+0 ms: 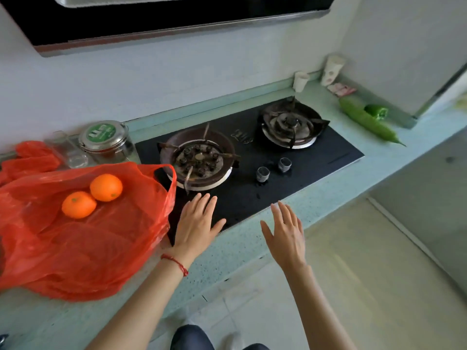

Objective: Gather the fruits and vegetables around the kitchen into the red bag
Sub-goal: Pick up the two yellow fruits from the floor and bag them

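Note:
The red plastic bag lies spread on the counter at the left. Two oranges rest on top of it, touching each other. My left hand hovers flat and open just right of the bag, over the front of the stove. My right hand is open over the counter's front edge, holding nothing. At the far right of the counter lie a long green cucumber and a green pepper behind it.
A black two-burner gas stove fills the middle of the teal counter. A lidded glass jar and an empty glass stand behind the bag. Two white cups and a small packet stand at the back right. A range hood hangs above.

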Tool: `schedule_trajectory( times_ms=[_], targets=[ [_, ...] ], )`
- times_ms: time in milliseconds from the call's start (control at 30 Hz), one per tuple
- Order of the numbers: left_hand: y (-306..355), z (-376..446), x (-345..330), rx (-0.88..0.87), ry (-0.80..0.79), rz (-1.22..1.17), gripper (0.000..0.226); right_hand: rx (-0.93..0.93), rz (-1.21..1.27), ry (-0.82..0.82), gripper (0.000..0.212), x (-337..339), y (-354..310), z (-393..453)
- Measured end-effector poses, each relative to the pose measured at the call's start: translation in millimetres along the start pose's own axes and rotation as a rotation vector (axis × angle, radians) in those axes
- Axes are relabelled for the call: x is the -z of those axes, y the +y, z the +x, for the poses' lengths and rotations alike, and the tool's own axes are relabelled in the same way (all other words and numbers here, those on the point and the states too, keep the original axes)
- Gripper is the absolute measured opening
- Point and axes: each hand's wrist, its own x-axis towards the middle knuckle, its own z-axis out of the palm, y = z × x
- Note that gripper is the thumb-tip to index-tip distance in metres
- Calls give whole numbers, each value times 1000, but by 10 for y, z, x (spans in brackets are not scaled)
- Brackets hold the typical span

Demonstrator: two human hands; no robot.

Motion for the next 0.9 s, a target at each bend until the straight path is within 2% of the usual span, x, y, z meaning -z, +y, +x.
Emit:
schedule_trajectory(
  times_ms=[133, 333, 533, 633, 900],
  targets=[
    [430, 109, -47, -142, -25, 48, 62, -150, -27, 51, 50, 213, 368, -251],
    [911, 265, -144, -411, -52, 54, 63, -366, -52, 168, 70, 399, 737, -680],
    [1340, 365, -268, -687, -98, 39, 66, -637, -81, 297, 67, 514, 856, -1181],
    [1568, 341, -319, -807, -115, 30, 67, -770, -104, 348, 57, 507, 860, -1478],
    [2309, -66, -452, -1111, -179, -1, 65, -1093, -183, 397, 55, 595, 818, -2387]
  ],
)
